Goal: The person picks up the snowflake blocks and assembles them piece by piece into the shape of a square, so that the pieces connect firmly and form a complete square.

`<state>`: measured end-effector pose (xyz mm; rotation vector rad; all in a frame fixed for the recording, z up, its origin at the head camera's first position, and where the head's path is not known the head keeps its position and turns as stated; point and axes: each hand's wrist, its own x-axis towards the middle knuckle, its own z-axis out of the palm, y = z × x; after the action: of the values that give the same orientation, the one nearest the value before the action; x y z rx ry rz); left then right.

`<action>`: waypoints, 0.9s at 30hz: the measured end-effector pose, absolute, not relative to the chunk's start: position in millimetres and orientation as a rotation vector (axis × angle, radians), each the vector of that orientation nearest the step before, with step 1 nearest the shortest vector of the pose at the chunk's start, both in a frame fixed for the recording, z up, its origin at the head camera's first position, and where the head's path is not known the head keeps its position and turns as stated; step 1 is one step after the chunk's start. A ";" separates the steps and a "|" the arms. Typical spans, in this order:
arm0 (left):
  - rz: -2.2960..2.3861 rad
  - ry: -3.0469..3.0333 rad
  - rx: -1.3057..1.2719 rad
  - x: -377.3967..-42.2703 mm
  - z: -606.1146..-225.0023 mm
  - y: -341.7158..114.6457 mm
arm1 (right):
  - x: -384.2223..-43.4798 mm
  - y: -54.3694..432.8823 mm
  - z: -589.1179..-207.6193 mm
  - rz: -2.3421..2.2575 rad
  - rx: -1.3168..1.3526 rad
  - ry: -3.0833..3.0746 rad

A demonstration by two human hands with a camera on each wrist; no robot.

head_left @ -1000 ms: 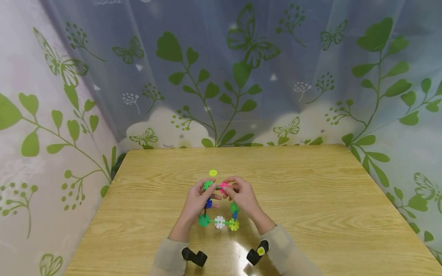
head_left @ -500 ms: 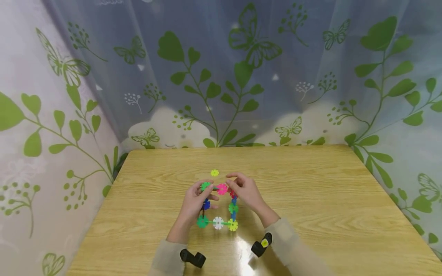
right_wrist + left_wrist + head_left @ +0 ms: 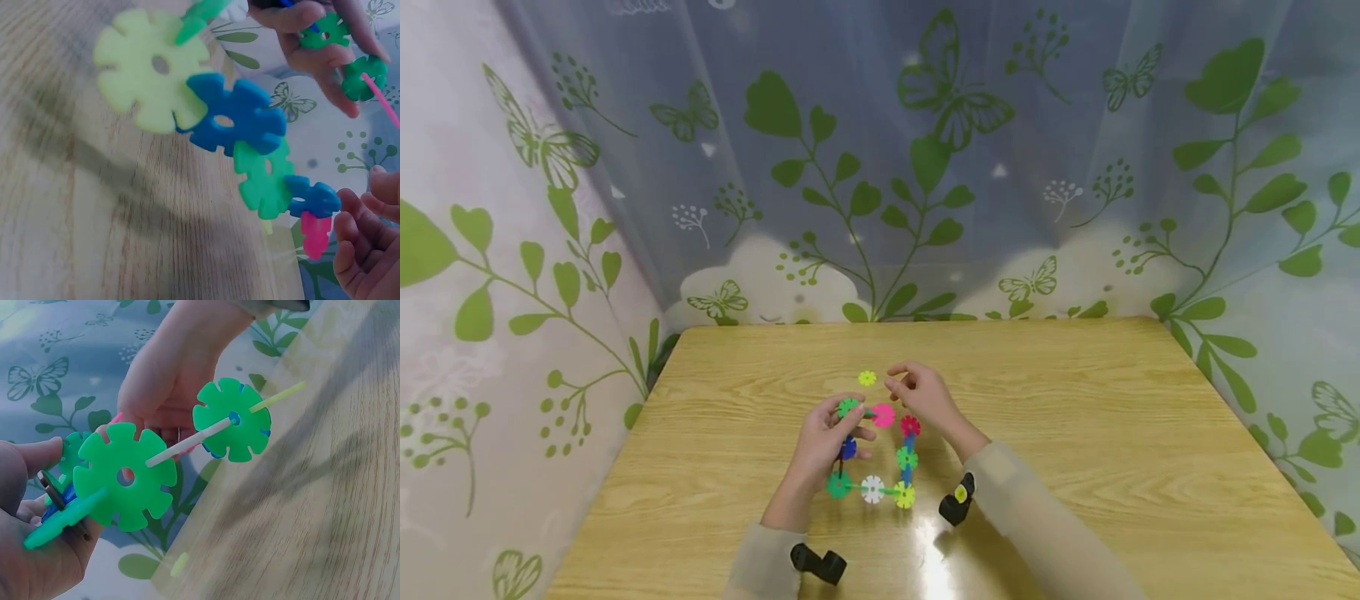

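Observation:
My left hand [image 3: 822, 437] pinches a green snowflake disc [image 3: 847, 407] at the upper left of a chain of notched plastic discs. The chain bends round three sides: a dark blue disc [image 3: 849, 448], a green corner disc [image 3: 839, 485], a white disc [image 3: 872, 490], a yellow corner disc [image 3: 904, 495], then blue and green discs [image 3: 907, 458] up to a red one [image 3: 910, 426]. A pink disc [image 3: 883, 415] extends right from the pinched green one, apart from the red end. My right hand [image 3: 927, 396], fingers loosely bent and holding nothing visible, hovers beside a loose yellow disc [image 3: 867, 378].
The wooden table [image 3: 1060, 400] lies under both hands. A patterned curtain [image 3: 880, 167] hangs behind it and at both sides. Black wrist cameras [image 3: 818, 564] sit on both sleeves.
My right hand has let go of the pink disc and moved up and away, toward the loose yellow disc, uncovering the red disc. My left hand keeps its pinch on the green disc.

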<state>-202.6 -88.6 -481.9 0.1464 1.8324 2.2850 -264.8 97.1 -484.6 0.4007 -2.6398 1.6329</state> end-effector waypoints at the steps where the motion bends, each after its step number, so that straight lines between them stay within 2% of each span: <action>1: 2.285 1.831 0.148 -202.5 -482.1 -88.6 | -267.0 95.5 -485.1 1.619 0.400 -2.650; 21: 2.240 1.857 0.154 -202.0 -488.8 -93.8 | -307.0 66.1 -503.3 1.434 0.249 -2.775; 27: 2.235 1.862 0.136 -201.6 -489.8 -97.2 | -313.2 58.2 -504.5 1.221 0.317 -2.925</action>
<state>-201.6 -97.2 -489.8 0.1356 1.8617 2.2350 -313.2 58.2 -504.5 0.3173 -2.9251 1.2214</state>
